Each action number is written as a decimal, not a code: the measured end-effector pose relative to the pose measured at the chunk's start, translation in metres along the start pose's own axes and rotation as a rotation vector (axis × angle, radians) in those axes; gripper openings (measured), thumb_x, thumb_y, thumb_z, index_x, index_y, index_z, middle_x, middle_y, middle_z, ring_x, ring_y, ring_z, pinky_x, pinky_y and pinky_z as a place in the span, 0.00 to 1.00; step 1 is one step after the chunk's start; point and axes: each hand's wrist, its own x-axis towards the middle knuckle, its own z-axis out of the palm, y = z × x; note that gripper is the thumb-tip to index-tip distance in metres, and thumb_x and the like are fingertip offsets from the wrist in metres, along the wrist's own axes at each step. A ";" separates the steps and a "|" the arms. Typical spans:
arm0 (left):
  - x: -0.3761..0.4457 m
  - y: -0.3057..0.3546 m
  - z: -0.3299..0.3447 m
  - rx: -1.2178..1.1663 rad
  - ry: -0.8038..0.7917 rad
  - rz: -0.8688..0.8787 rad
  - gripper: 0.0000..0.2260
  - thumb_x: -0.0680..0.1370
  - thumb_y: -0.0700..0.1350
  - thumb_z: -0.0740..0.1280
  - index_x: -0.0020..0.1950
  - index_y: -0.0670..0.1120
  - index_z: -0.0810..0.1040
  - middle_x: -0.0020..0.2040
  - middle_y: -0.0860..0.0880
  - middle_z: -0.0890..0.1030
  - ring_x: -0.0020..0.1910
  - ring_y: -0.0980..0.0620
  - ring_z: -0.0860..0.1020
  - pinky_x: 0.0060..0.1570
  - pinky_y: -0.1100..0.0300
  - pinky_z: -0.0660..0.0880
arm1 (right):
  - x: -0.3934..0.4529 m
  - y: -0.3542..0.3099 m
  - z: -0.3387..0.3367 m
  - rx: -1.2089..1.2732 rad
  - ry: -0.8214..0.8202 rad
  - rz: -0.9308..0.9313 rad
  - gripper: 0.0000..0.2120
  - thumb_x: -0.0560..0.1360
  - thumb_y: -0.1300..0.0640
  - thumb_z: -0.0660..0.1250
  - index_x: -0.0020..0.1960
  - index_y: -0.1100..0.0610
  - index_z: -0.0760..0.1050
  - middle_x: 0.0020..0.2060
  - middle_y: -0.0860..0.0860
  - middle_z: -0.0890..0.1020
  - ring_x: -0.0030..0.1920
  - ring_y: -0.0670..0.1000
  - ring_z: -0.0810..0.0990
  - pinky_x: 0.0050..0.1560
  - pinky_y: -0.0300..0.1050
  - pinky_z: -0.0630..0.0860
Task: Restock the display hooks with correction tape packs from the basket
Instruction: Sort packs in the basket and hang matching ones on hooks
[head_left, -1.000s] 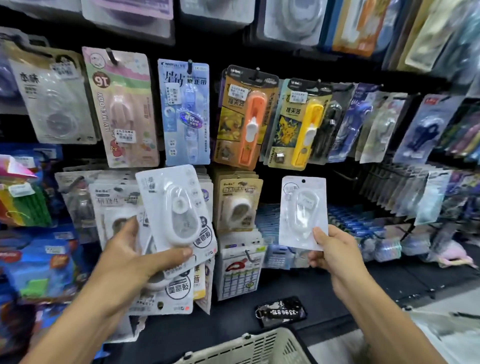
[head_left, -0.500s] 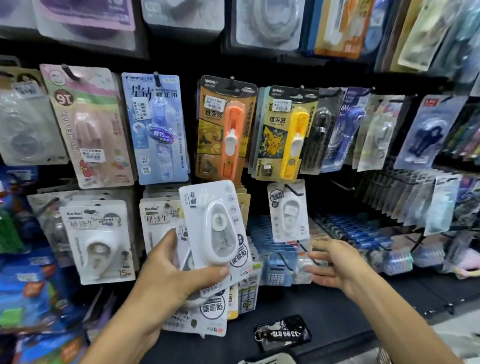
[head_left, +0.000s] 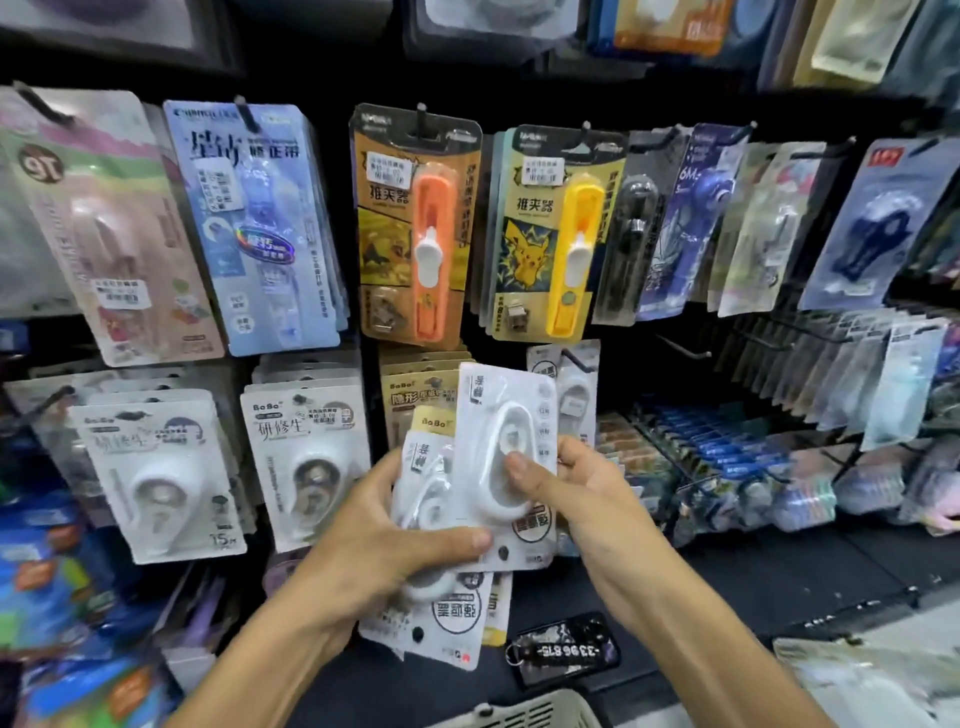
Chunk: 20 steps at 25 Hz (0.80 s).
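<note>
My left hand grips a fanned stack of white correction tape packs in front of the display wall. My right hand pinches the front pack of that stack, thumb on its clear blister and fingers behind. Just behind, a single white correction tape pack hangs on a black display hook. The rim of the beige basket shows at the bottom edge.
Hooks above carry orange and yellow clip-dispenser packs and a blue tape pack. White BoBo tape packs hang at left. A bare hook juts out at right. A black key tag lies on the dark shelf.
My right hand hung its single pack on the hook, let go, and came back to pinch the front pack in my left hand. The view shifted left.
</note>
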 end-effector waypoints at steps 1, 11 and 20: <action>0.000 0.002 -0.003 0.049 0.002 0.020 0.39 0.56 0.42 0.87 0.63 0.55 0.76 0.52 0.48 0.88 0.48 0.45 0.88 0.48 0.49 0.85 | 0.001 -0.007 -0.005 -0.040 -0.023 -0.013 0.21 0.71 0.55 0.75 0.63 0.56 0.77 0.52 0.52 0.87 0.52 0.53 0.86 0.45 0.39 0.81; -0.004 0.013 -0.021 0.208 -0.258 0.085 0.35 0.63 0.41 0.85 0.65 0.57 0.75 0.53 0.51 0.88 0.49 0.50 0.88 0.44 0.60 0.83 | 0.000 -0.022 -0.073 -0.742 -0.367 0.035 0.07 0.75 0.51 0.74 0.38 0.49 0.83 0.29 0.46 0.79 0.26 0.46 0.73 0.27 0.37 0.69; 0.001 0.011 -0.018 -0.225 0.192 0.164 0.32 0.55 0.46 0.83 0.59 0.51 0.81 0.49 0.46 0.89 0.41 0.48 0.88 0.30 0.61 0.82 | 0.005 0.002 -0.100 -0.293 0.614 0.057 0.13 0.83 0.55 0.62 0.45 0.62 0.78 0.23 0.52 0.77 0.19 0.47 0.69 0.18 0.37 0.64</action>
